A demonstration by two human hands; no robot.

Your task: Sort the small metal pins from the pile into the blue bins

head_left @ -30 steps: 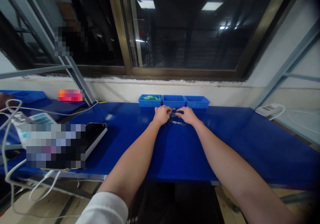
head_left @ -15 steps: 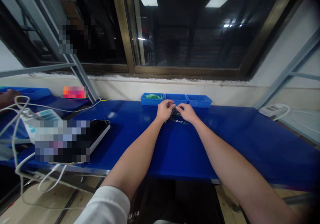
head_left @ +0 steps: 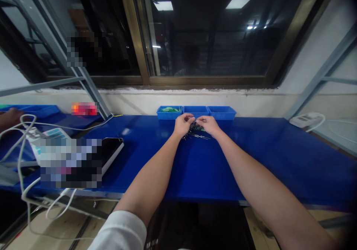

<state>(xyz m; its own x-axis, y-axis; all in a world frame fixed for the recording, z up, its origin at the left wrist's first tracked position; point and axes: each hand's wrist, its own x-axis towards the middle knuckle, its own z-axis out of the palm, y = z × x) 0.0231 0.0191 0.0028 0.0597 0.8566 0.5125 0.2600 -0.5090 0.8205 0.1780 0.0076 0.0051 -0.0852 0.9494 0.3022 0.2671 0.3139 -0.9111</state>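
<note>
My left hand (head_left: 184, 125) is closed in a pinch above the blue table (head_left: 200, 168); whatever sits between its fingertips is too small to name. Close beside it on the right, my right hand (head_left: 208, 125) pinches too, with its fingertips almost meeting the left ones. Thin dark metallic pieces (head_left: 199, 135) lie in a loose pile under and between both hands, partly hidden by them. Behind the hands stand three joined blue bins; the left bin (head_left: 170, 117) holds green items, and the middle (head_left: 195, 109) and right bins (head_left: 222, 115) show no clear contents.
At the left lie a phone-like device (head_left: 113, 149), a power strip (head_left: 35, 133) and white cables (head_left: 21, 168). Another person's hand (head_left: 12, 118) is at the far-left blue tray (head_left: 47, 110). A white box with a cable (head_left: 305, 119) sits at the right, near a metal frame (head_left: 323, 71).
The camera view has shifted slightly. Both hands stay pinched over the pile, with only slight movement at the fingers.
</note>
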